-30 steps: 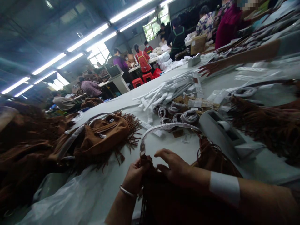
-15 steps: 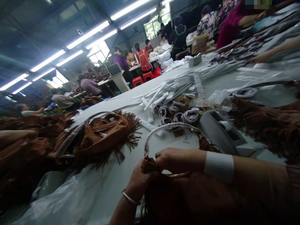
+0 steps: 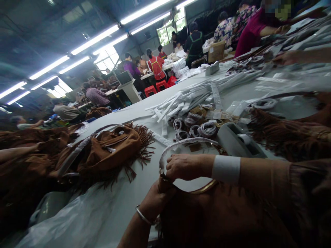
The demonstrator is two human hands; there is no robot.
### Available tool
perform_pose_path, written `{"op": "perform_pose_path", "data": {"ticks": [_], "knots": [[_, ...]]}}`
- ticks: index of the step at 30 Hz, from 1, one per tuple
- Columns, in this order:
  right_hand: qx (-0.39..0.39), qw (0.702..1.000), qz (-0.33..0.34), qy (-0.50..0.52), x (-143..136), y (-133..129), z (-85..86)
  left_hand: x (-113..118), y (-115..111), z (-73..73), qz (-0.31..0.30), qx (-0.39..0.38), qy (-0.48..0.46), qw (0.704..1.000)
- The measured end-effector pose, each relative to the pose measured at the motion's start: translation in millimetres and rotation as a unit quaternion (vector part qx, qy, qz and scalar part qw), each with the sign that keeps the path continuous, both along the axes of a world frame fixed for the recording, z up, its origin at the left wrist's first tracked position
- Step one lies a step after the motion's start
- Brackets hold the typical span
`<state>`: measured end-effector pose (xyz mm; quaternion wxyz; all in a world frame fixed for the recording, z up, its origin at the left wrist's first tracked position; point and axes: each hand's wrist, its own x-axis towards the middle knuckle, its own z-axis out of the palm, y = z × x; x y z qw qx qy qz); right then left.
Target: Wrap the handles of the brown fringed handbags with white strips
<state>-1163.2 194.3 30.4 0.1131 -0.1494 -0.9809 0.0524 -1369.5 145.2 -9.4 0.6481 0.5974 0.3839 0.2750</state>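
Note:
A brown suede bag [image 3: 219, 213] with fringe lies close in front of me, its lower part dark. Its arched handle [image 3: 190, 140] is wrapped in pale covering. My left hand [image 3: 156, 198], with a bangle at the wrist, is closed round the bag's top edge at the foot of the handle. Just above it, my right hand [image 3: 187, 167] is curled shut against the lower end of the handle; its fingertips are partly hidden. A white band [image 3: 226, 169] circles my right forearm. Part of the bag's opening shows a gold-coloured edge [image 3: 205, 187].
Another fringed brown bag [image 3: 111, 146] lies to the left, near a person's arm [image 3: 18, 153]. Beyond my hands are a grey tape dispenser [image 3: 236, 139], rolled grey strips [image 3: 207, 130] and white strips [image 3: 186, 98]. Clear plastic [image 3: 69, 217] lies front left. Co-workers stand around further tables.
My right hand has risen slightly from the bag's top edge along the handle's foot, and its forearm has lifted. More of the bag's opening shows. My left hand keeps its hold.

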Motion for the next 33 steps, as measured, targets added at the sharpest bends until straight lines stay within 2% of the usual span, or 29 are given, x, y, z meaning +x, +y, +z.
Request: {"op": "perform_pose_path", "data": {"ticks": [4, 7, 11, 13, 16, 18, 23, 29, 31, 33], "knots": [[-0.026, 0.996, -0.08, 0.04, 2.1, -17.9, -12.3, -3.6, 2.2, 8.6, 0.053, -0.056, -0.007, 0.997], [-0.026, 0.99, -0.139, 0.028, 2.5, -27.4, -17.9, -3.2, 0.9, 5.4, 0.102, -0.057, -0.007, 0.993], [-0.035, 0.986, -0.164, 0.011, 1.4, -38.8, -16.8, -1.2, -7.7, -2.7, 0.203, -0.074, -0.028, 0.976], [-0.041, 0.984, -0.174, 0.008, 0.6, -45.9, -13.3, -1.9, -12.8, -3.6, 0.224, -0.034, -0.004, 0.974], [-0.05, 0.982, -0.181, 0.001, -0.5, -55.8, -6.0, -5.7, -17.8, -2.1, 0.217, 0.035, 0.04, 0.975], [-0.055, 0.983, -0.175, -0.005, -0.5, -59.2, -1.4, -8.6, -19.4, -2.0, 0.205, 0.04, 0.035, 0.977], [-0.045, 0.988, -0.15, 0.018, 4.4, -49.1, 7.8, -8.7, -23.6, -5.9, 0.203, 0.028, -0.011, 0.979], [-0.114, 0.992, 0.02, 0.041, 9.8, -27.7, 24.8, 0.5, -26.1, 0.0, 0.138, -0.039, -0.046, 0.989], [-0.113, 0.992, 0.028, 0.04, 8.4, -28.0, 28.8, 2.0, -25.4, 2.4, 0.127, -0.067, -0.049, 0.988], [-0.085, 0.996, 0.003, 0.034, 6.0, -32.0, 29.9, 2.5, -24.5, 3.4, 0.118, -0.072, -0.027, 0.99]]}}
